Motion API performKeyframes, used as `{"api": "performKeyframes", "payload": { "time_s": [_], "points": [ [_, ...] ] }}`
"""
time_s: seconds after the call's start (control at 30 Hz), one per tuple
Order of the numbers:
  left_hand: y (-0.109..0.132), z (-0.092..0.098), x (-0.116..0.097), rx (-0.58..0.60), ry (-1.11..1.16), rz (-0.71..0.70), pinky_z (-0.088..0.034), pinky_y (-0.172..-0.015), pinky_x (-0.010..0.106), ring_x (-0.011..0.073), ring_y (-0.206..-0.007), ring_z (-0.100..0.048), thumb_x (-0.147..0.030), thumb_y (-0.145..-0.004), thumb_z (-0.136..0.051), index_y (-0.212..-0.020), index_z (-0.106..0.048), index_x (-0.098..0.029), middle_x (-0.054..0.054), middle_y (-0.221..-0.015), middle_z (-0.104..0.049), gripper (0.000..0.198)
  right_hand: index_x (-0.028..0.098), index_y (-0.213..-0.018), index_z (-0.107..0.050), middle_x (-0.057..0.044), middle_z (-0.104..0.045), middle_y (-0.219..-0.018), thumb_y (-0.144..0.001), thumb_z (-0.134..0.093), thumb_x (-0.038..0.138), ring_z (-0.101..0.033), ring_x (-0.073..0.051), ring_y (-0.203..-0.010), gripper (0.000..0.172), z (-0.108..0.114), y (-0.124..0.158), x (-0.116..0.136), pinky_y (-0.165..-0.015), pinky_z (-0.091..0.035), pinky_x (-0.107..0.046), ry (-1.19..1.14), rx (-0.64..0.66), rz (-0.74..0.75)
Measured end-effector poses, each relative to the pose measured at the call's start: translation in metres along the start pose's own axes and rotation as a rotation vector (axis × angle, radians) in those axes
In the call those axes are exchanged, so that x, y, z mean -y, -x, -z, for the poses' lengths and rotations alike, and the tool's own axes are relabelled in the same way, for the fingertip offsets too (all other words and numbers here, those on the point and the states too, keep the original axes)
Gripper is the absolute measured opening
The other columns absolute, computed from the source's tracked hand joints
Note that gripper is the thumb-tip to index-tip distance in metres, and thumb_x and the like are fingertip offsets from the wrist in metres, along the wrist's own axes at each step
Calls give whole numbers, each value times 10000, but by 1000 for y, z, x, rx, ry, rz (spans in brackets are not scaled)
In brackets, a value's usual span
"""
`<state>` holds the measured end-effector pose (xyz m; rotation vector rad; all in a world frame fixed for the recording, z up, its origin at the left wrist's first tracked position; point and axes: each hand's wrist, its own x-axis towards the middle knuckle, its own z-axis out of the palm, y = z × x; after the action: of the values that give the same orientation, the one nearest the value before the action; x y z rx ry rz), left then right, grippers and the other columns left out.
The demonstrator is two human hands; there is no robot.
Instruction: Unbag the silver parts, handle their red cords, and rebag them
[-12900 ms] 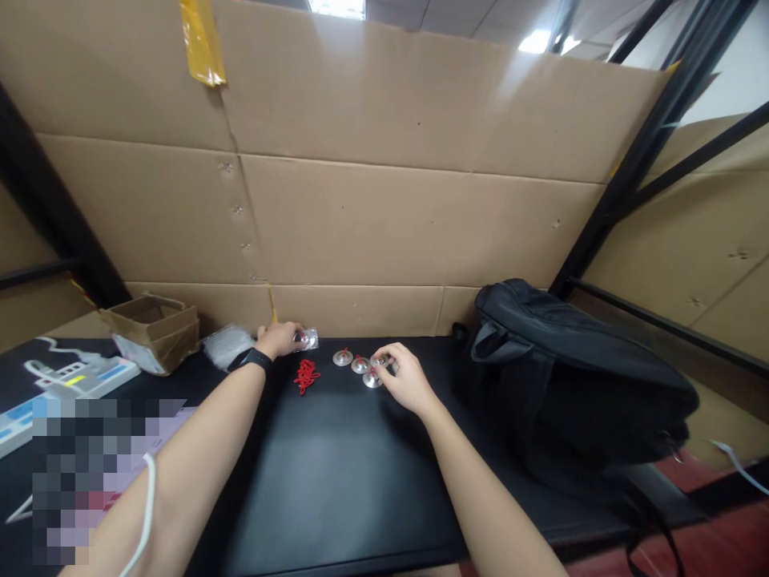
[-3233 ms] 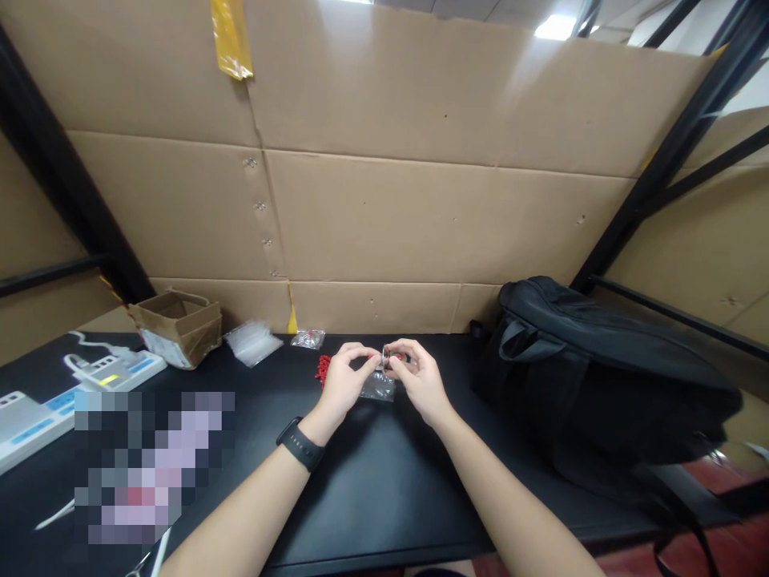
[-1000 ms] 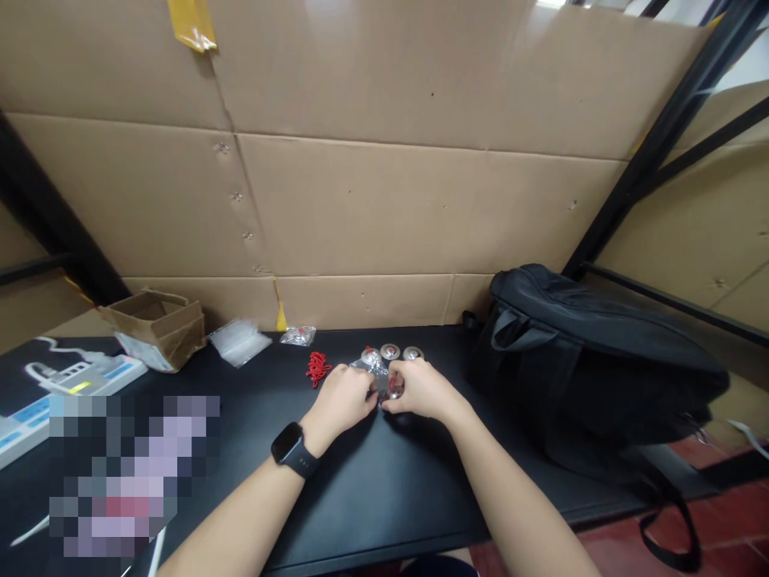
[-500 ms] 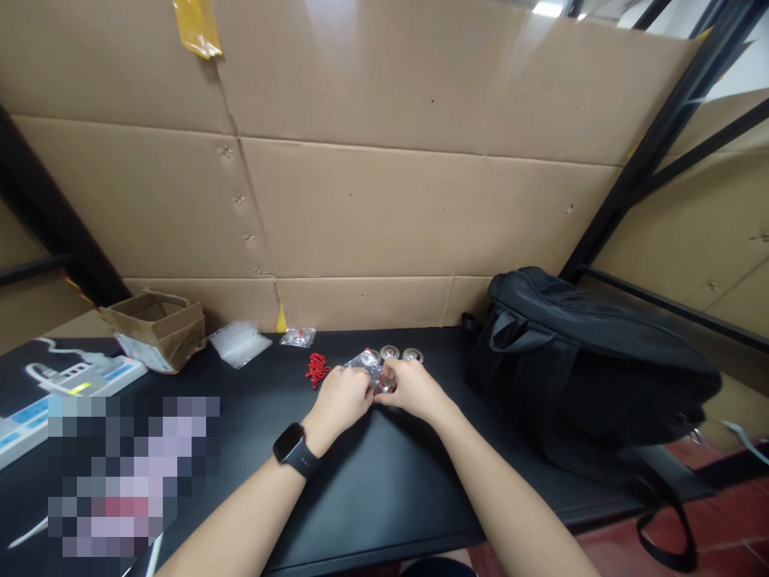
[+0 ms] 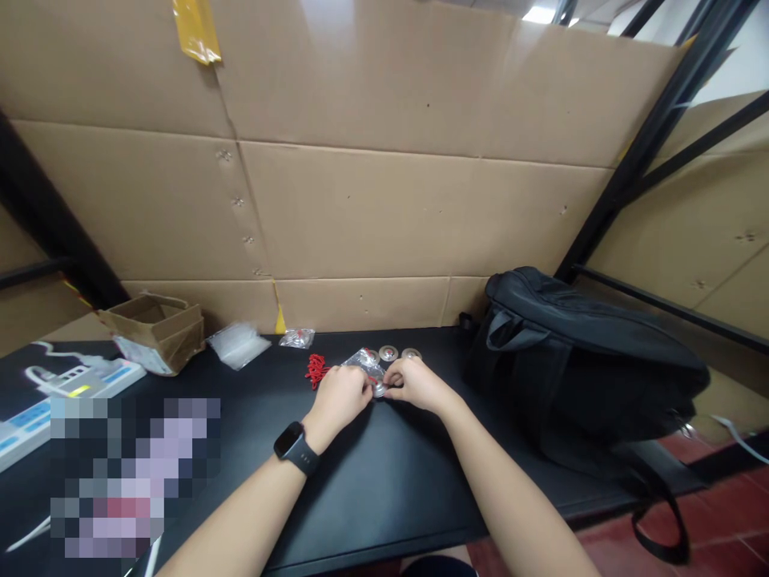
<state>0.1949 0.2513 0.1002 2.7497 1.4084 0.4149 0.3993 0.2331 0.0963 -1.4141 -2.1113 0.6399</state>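
Between my hands, a small metal cymbal [image 5: 378,390] with a red bit at its middle is at the mouth of a clear plastic bag [image 5: 362,360]. My left hand [image 5: 341,398], with a black watch on its wrist, is closed on the near edge of the bag; its fingertips are partly hidden. From the other side, my right hand [image 5: 414,385] pinches the cymbal's rim between thumb and fingers. Two more cymbals, the middle one [image 5: 388,353] and the right one [image 5: 412,353], lie just behind. A bundle of red cord [image 5: 316,371] rests left of the bag.
A filled clear packet [image 5: 296,338] and some flat plastic bags [image 5: 239,346] lie farther back. An open cardboard box [image 5: 157,330] and a power strip [image 5: 66,401] stand on the left. A large black bag [image 5: 589,377] takes up the right side, before a cardboard wall [image 5: 360,216].
The cymbal has come down flatter and a little left toward my left hand. My right fingers have shifted to its right rim, and more of the plastic bag shows.
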Motion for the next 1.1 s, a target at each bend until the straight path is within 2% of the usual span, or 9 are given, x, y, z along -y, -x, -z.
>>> {"api": "performKeyframes", "payload": {
  "time_s": [0.13, 0.27, 0.37, 0.6, 0.77, 0.9, 1.1],
  "points": [
    [0, 3, -1, -5, 18, 9, -487, -777, 334, 248, -816, -707, -264, -899, -521, -808, -761, -217, 89, -830, -757, 261, 170, -775, -646, -1, -670, -748, -727, -818, 165, -669, -141, -683, 178, -7, -4, -1, -601, -447, -198, -11, -79, 26],
    [0, 4, -2, 0, 59, 25, -482, -827, 308, 227, -863, -702, -251, -894, -538, -849, -763, -215, 88, -871, -756, 232, 165, -746, -599, 21, -623, -751, -683, -853, 137, -604, -108, -619, 263, -11, -9, 1, -576, -392, -193, 92, -147, 23],
    [0, 4, -2, -18, 67, 11, -481, -827, 318, 231, -843, -697, -233, -883, -553, -829, -755, -209, 86, -867, -755, 210, 172, -759, -583, 13, -614, -800, -667, -871, 163, -576, -121, -678, 303, -14, -11, 7, -609, -365, -212, 240, -212, 27],
    [0, 6, 2, -62, 175, -74, -470, -796, 302, 221, -852, -697, -161, -855, -580, -837, -741, -214, 67, -932, -764, 171, 212, -852, -578, -36, -617, -976, -788, -781, 281, -580, -166, -808, 223, -21, -10, 28, -572, -297, -245, 504, -275, -69],
    [-1, 11, 9, -38, 257, -98, -457, -751, 275, 198, -790, -686, -204, -869, -592, -802, -749, -210, 61, -869, -759, 171, 229, -875, -537, 4, -581, -982, -713, -845, 364, -563, -163, -868, 374, -5, -2, 27, -579, -276, -233, 436, -206, -74],
    [1, 15, 12, 4, 337, -163, -463, -758, 255, 180, -769, -681, -196, -856, -589, -810, -751, -214, 47, -855, -756, 169, 230, -898, -520, 18, -559, -989, -696, -849, 327, -554, -158, -896, 398, 5, 5, 22, -618, -296, -220, 356, -177, -49],
    [0, 19, 14, 85, 462, -261, -477, -815, 249, 174, -809, -689, -198, -860, -590, -821, -756, -224, 22, -871, -764, 173, 231, -957, -522, -10, -571, -1053, -718, -811, 312, -555, -177, -914, 383, -6, 2, 25, -669, -352, -247, 397, -191, 33]
  ]
}}
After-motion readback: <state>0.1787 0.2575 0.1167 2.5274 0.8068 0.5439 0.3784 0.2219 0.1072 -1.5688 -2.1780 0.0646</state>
